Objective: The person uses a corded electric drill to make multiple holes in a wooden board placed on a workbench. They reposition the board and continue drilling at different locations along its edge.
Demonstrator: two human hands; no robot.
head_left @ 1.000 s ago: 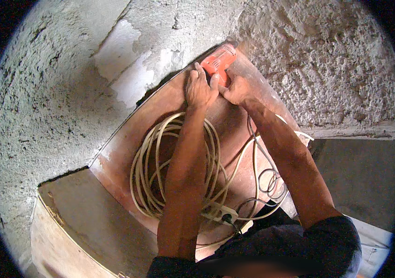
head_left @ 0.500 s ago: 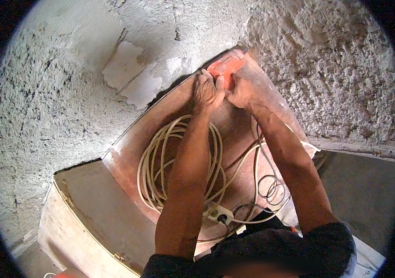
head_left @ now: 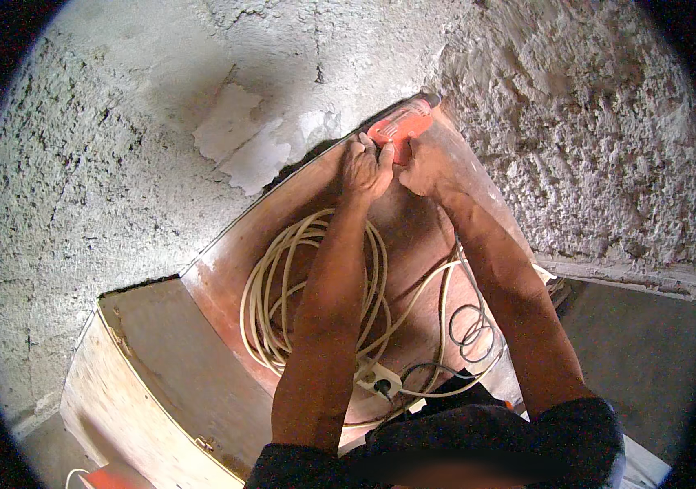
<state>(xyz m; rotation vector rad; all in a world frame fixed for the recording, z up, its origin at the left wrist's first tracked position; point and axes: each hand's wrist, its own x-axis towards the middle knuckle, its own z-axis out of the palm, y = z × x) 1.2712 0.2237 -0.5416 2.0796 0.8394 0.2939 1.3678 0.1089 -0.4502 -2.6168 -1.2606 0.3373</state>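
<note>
An orange-red power drill [head_left: 401, 129] lies along the far edge of a reddish wooden panel [head_left: 413, 220], where the panel meets the rough wall. My right hand [head_left: 431, 169] is closed round its handle. At the drill's left end, my left hand [head_left: 366, 169] grips with the thumb against the casing; its fingertips are partly hidden beside the dark gap at the wall. Neither the drill's tip nor any bit shows. A thin dark cord [head_left: 472, 322] runs in loops below my right forearm.
A coiled cream extension cable [head_left: 262, 306] lies on the panel under my left forearm, with its socket block [head_left: 379, 378] and a black plug near my body. Rough plastered wall [head_left: 152, 163] rises behind. Grey steps [head_left: 185, 350] flank the panel. Something red [head_left: 111, 477] sits at lower left.
The view has shifted slightly, and more of the red thing at lower left shows. Both hands keep their hold on the drill, which stays at the panel's edge.
</note>
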